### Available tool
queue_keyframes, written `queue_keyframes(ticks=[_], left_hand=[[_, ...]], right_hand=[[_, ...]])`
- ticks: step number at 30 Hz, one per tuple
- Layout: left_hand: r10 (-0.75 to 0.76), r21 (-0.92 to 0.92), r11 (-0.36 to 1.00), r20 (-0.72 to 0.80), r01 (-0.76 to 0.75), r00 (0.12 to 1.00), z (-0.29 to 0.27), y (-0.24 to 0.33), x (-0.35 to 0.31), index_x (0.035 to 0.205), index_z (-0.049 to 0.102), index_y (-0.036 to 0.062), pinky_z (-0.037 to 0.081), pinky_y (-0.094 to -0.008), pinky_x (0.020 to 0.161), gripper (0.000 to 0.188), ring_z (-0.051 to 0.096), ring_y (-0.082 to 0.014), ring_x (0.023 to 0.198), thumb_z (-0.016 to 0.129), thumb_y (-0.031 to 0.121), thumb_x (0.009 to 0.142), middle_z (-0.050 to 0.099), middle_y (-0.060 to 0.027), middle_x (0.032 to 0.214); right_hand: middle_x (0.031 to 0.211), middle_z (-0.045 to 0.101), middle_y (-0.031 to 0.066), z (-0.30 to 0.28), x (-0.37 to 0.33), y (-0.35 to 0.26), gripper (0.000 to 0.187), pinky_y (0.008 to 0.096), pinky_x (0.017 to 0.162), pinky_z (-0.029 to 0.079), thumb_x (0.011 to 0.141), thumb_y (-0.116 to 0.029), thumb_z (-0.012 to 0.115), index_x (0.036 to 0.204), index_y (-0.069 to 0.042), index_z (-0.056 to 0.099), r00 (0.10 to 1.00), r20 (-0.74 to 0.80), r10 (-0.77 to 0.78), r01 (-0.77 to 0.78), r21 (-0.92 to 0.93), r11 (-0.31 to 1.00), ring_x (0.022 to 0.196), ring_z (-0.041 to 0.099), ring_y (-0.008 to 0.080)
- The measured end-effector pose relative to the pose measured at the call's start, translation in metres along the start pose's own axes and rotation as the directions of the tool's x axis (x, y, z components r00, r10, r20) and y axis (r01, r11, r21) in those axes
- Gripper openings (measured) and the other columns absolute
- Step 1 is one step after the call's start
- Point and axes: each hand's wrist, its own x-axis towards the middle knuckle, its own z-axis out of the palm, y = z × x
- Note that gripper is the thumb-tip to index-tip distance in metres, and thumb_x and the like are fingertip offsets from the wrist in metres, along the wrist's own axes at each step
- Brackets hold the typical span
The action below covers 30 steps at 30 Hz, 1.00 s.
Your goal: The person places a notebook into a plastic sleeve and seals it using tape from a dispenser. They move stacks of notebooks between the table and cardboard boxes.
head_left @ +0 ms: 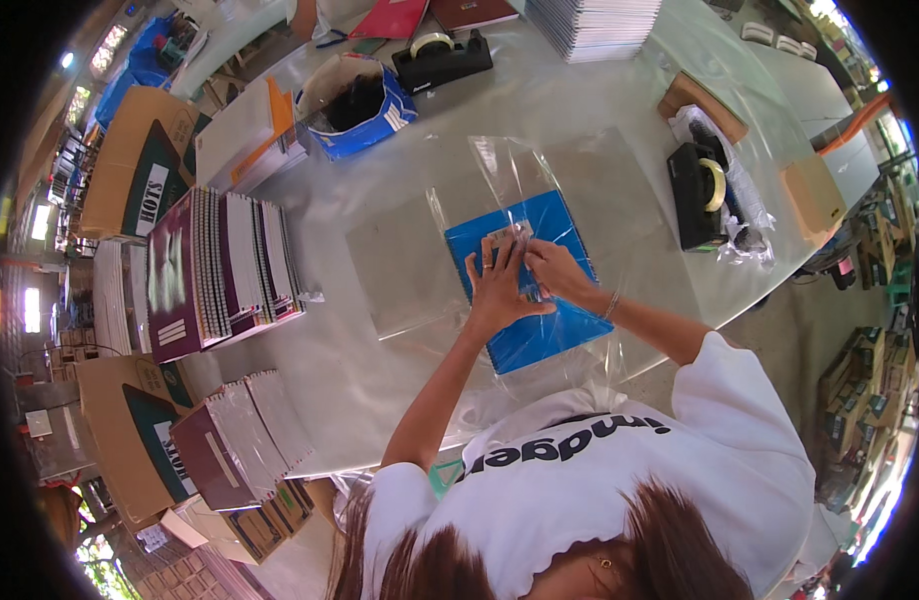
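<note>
A blue rectangular spiral-bound notebook (550, 345) lies slightly turned near the middle of a greyish table (380, 385), with a wrinkled sheet of clear plastic film (490, 165) over it and extending past its far edge. The left hand (500, 287) rests spread on the cover, fingers extended and clasping nothing. The right hand (562, 270), just beside it, has its fingers curled in; whether they pinch the film cannot be told, since the fingertips are hidden. A pale printed patch (520, 214) on the cover is partly covered by the left fingers, its print too small to make out. At the top edge, a tall stack of white-edged books (597, 25) is cut off, and the dark contents of a blue-and-white open bag (382, 128) are hard to identify. That bag's side carries indistinct markings. On the left, a brown cardboard carton (120, 135) shows bold dark capitals on a white label (153, 198); large black lettering, upside down and broken by folds, crosses the person's white T-shirt (620, 490).
</note>
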Motion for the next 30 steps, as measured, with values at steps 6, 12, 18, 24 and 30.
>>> queue_keyframes(ticks=[6,12,18,24,30], left_hand=[[0.026,0.023,0.999,-0.046,-0.024,0.999,-0.001,0.001,-0.001,0.146,0.026,0.0119,0.012,-0.0620,0.103,0.123,0.013,-0.0387,0.139,0.075,0.070,0.049,0.023,-0.0089,0.152],[0.021,-0.002,1.000,-0.037,-0.021,0.999,-0.011,0.003,-0.004,0.147,0.022,0.0111,0.014,-0.0605,0.105,0.124,0.014,-0.0365,0.140,0.077,0.067,0.051,0.022,-0.0108,0.152],[0.038,-0.612,0.781,-0.157,-0.128,0.987,-0.031,-0.014,-0.022,0.145,0.026,0.0161,0.014,-0.0562,0.110,0.110,0.013,-0.0372,0.141,0.082,0.051,0.057,0.015,-0.0130,0.153],[-0.198,-0.210,0.967,-0.247,0.147,0.948,-0.014,-0.020,-0.029,0.118,0.062,0.0320,0.012,-0.0613,0.109,0.056,0.007,-0.0433,0.140,0.080,0.045,0.066,0.017,-0.0155,0.152],[-0.272,-0.129,0.959,-0.158,0.253,0.949,-0.016,-0.023,-0.031,0.113,0.065,0.0389,0.006,-0.0667,0.107,0.052,0.005,-0.0446,0.140,0.078,0.052,0.065,0.014,-0.0161,0.153]], right_hand=[[0.100,0.058,0.0105,-0.053,0.032,-0.004,0.027,0.0343,0.089,0.041,0.089,-0.020,0.041,0.097,-0.005,0.062,0.780,0.620,-0.083,0.154,-0.061,0.986,0.104,0.053,0.0227],[0.135,0.037,0.0039,-0.046,0.004,0.013,0.039,0.0425,0.103,0.027,0.078,-0.019,0.058,0.117,-0.021,0.057,0.778,0.573,-0.256,0.466,-0.254,0.847,0.124,0.032,0.0253],[0.136,0.037,0.0001,-0.020,-0.012,0.012,0.073,0.0440,0.087,0.028,0.060,-0.037,0.078,0.126,-0.031,0.048,0.868,0.335,-0.366,0.486,-0.423,0.765,0.110,0.037,0.0275],[0.137,0.035,0.0014,-0.012,-0.016,0.006,0.077,0.0481,0.090,0.026,0.060,-0.048,0.078,0.129,-0.035,0.044,0.899,0.296,-0.323,0.437,-0.539,0.720,0.108,0.037,0.0286],[0.139,0.035,0.0029,-0.011,-0.024,0.020,0.071,0.0507,0.091,0.027,0.062,-0.042,0.078,0.127,-0.035,0.048,0.909,0.181,-0.375,0.414,-0.486,0.770,0.113,0.037,0.0306]])
